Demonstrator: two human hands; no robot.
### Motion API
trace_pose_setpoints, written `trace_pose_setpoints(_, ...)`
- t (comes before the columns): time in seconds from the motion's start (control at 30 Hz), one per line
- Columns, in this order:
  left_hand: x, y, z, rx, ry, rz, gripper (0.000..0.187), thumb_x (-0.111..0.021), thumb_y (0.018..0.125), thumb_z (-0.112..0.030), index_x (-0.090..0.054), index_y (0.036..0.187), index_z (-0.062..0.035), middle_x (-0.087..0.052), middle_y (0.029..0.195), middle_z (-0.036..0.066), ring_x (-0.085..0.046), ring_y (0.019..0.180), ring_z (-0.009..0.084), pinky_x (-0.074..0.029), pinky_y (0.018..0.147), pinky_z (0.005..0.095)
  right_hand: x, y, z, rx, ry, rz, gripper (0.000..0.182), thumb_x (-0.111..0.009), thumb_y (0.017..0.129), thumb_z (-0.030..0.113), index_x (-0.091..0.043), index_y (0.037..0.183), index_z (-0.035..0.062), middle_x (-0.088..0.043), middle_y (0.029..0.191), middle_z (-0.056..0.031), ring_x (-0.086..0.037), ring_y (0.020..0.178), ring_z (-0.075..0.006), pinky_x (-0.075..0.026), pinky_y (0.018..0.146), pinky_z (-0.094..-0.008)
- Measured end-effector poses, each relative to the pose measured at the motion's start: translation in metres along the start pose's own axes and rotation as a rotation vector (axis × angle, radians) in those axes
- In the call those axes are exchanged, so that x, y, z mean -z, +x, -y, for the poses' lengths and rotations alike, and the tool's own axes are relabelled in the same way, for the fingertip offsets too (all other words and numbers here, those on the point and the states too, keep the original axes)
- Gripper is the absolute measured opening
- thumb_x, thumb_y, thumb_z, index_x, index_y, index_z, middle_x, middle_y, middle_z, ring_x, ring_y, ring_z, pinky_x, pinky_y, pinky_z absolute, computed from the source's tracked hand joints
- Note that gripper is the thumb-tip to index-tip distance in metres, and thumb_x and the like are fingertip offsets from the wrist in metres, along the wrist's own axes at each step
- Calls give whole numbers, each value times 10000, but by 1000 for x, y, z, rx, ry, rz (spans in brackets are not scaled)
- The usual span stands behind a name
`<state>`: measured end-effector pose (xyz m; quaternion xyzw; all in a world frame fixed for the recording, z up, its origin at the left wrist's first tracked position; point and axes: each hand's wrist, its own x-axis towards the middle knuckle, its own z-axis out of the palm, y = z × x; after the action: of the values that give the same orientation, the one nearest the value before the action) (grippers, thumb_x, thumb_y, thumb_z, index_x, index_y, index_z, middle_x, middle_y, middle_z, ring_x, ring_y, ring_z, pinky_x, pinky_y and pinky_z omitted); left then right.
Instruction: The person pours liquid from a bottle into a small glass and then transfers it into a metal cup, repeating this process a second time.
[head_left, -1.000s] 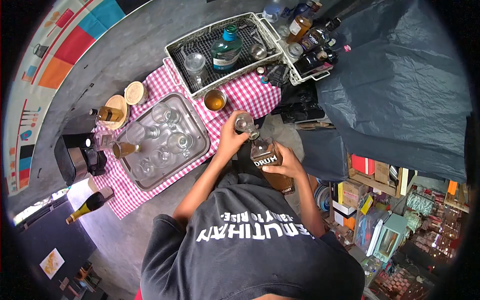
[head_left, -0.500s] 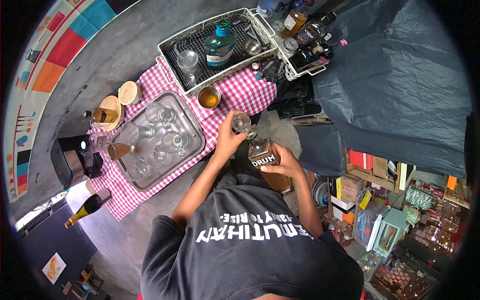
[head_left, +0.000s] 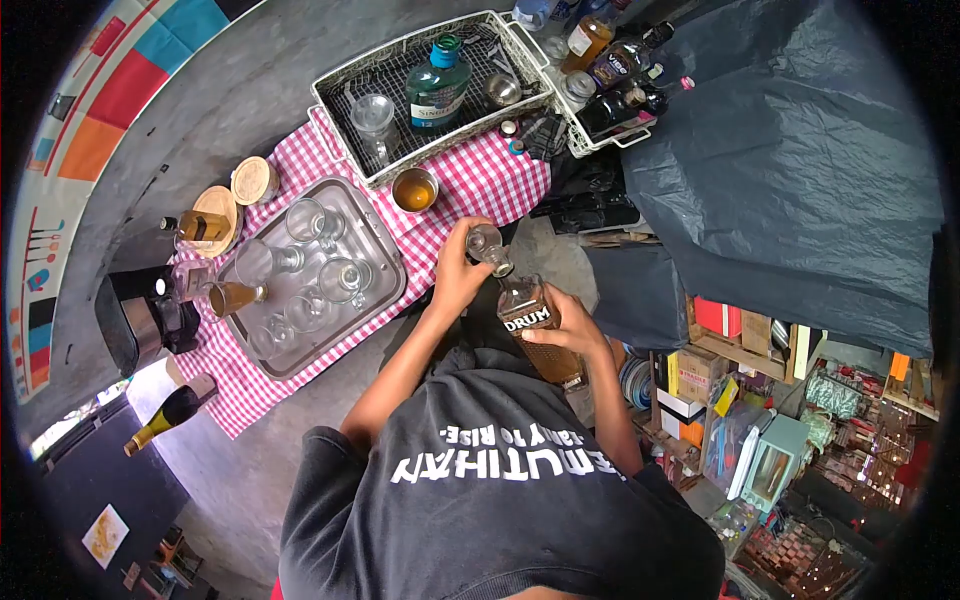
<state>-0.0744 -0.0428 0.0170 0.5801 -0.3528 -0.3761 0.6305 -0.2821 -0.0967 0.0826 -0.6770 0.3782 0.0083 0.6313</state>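
My right hand [head_left: 572, 325] is wrapped round a square clear bottle [head_left: 545, 352] of brown liquid with "DRUM" lettering, tilted in front of my dark T-shirt. My left hand [head_left: 460, 270] grips a small clear vessel [head_left: 484, 240] with a round rim, its narrower end right at the bottle's neck. On the checked cloth beyond my left hand stands a metal cup [head_left: 414, 190] of amber liquid. To the left, a grey tray [head_left: 392, 290] carries several clear glass mugs [head_left: 345, 279].
A white wire basket [head_left: 372, 183] at the back holds a green-blue bottle [head_left: 438, 85], a clear glass [head_left: 374, 118] and a metal bowl [head_left: 502, 89]. Several bottles crowd a second rack [head_left: 600, 148]. A dark bottle [head_left: 172, 416] is by the cloth's left edge. Dark sheeting [head_left: 770, 180] hangs right.
The view has shifted slightly, so the table things sit a little further left and up. Both hands keep their grip, with the vessel still at the bottle's neck.
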Motion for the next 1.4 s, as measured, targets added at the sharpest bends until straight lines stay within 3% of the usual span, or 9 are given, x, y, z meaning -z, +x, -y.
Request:
trace_pose_setpoints(0.13,3,-1,-6,26,37,26,483,-653,639,75,-539,1103,0,-596,1053,119,-617,987,211,-470,859,313,2,1,-6,19,40,10,745,-845,659,312,-531,1263,10,-665,1105,-129,-635,1027,-225,-461,926,-360)
trace_pose_setpoints(0.37,2,3,-7,-41,123,-7,453,-661,636,70,-542,1068,-1,-585,1044,120,-608,980,237,-470,856,324,8,4,-17,-40,59,80,778,-839,668,303,-489,1290,-7,-643,1134,-141,-616,1060,-225,-449,945,-357)
trace_pose_setpoints(0.43,1,5,-6,-69,167,-5,431,-721,694,61,-544,1081,-10,-580,1073,70,-584,959,152,-472,848,294,8,4,-11,-14,67,76,755,-825,685,284,-483,1291,-10,-637,1115,-122,-622,1018,-202,-455,924,-340)
trace_pose_setpoints(0.5,0,6,-5,-52,143,-5,428,-736,701,44,-545,1080,-9,-579,1073,70,-583,960,152,-471,846,294,7,4,-10,11,76,75,733,-811,701,265,-477,1291,-13,-631,1095,-103,-627,977,-179,-461,902,-323)
trace_pose_setpoints(0.8,-3,12,0,-30,135,11,414,-778,741,-42,-554,1088,-7,-582,1062,86,-587,965,169,-467,839,295,11,3,-9,-40,119,85,739,-813,710,256,-469,1305,-18,-611,1154,-105,-572,1086,-183,-415,968,-324)
trace_pose_setpoints(0.87,-4,13,-1,-16,143,29,414,-772,741,-40,-555,1092,-8,-585,1059,89,-589,968,177,-464,849,297,11,3,-13,-44,104,50,771,-834,680,317,-497,1297,1,-641,1148,-141,-614,1066,-227,-451,941,-354)
trace_pose_setpoints(1.1,-5,15,-4,-30,144,36,423,-706,685,34,-548,1076,-9,-590,1058,94,-587,984,194,-452,878,309,13,3,-8,-54,150,84,771,-815,708,273,-456,1323,-24,-601,1179,-109,-565,1098,-189,-408,978,-326)
trace_pose_setpoints(1.4,-6,15,4,-19,132,23,445,-701,647,53,-543,1058,-10,-582,1006,85,-584,944,188,-453,841,305,15,8,-26,-86,133,113,828,-820,702,302,-441,1369,-9,-596,1238,-149,-569,1145,-238,-413,993,-363)
